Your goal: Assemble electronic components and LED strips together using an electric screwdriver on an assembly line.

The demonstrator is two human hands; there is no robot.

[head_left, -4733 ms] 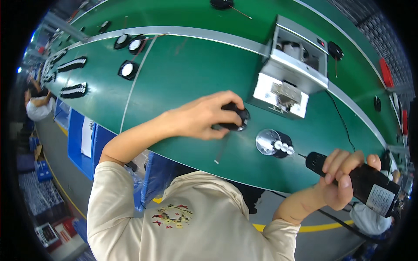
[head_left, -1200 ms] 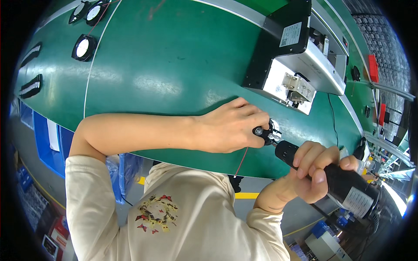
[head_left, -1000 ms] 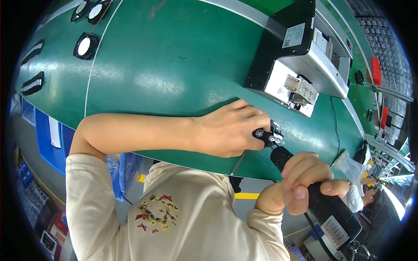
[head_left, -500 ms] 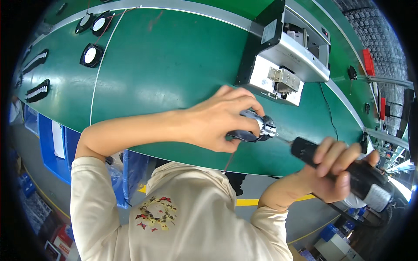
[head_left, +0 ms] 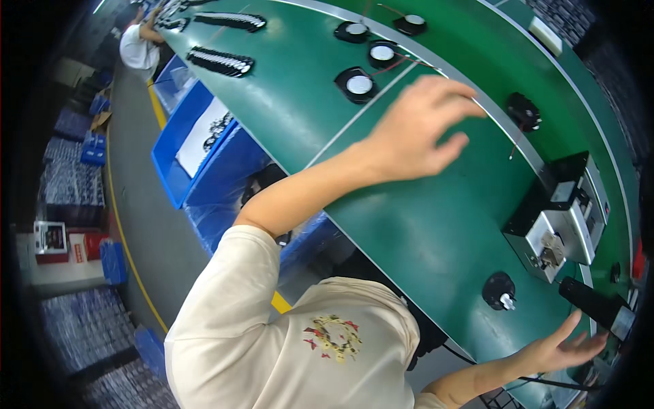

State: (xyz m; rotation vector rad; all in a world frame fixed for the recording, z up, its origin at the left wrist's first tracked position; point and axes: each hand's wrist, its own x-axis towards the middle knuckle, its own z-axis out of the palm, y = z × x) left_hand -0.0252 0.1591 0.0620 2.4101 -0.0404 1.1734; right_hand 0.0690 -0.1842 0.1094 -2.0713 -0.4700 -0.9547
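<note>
My left hand (head_left: 430, 126) is raised over the green bench with its fingers apart and nothing in them. The nearest thing to it is a round black part with a white disc and a thin red wire (head_left: 359, 84). At the lower right, my right hand (head_left: 562, 351) has its fingers spread and holds nothing. Just above its fingertips is a black power screwdriver (head_left: 594, 305), seemingly apart from them. A dark rounded part with a small white-silver piece (head_left: 501, 292) lies alone on the bench between the screwdriver and me.
A silver-and-black bench machine (head_left: 562, 218) stands at the right. Along the back are more black disc parts (head_left: 383, 54) and another wired part (head_left: 523, 112). Rows of black parts (head_left: 221, 61) lie at the far left. Blue bins (head_left: 178, 180) hang below the bench edge; another person (head_left: 139, 48) works beyond.
My left hand has let go of the dark part, now on the bench, and moved toward the disc parts. My right hand has released the screwdriver. The view has turned left.
</note>
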